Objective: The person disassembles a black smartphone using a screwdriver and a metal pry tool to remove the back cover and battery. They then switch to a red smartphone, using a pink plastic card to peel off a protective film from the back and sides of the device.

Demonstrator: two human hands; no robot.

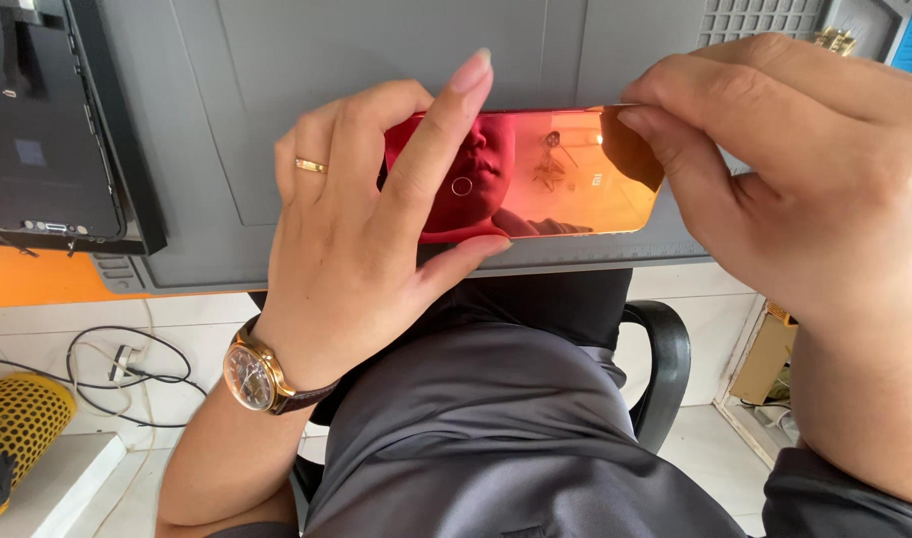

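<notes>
Phone back panel held over the edge of the grey work mat.

Risk: the glossy red-to-orange back panel (535,174) may slip or crack if the corner is pried too hard. The left hand (361,229) clamps its left end between thumb and fingers; the right hand (775,169) pinches its upper right corner. The panel sits above the grey work mat (276,100), near its front edge.

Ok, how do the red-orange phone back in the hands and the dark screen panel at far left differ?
The red-orange phone back is glossy and mirror-like, held by the left hand and right hand; the dark screen panel is matte black, lying untouched on the bench. Both are flat and rectangular.
</notes>
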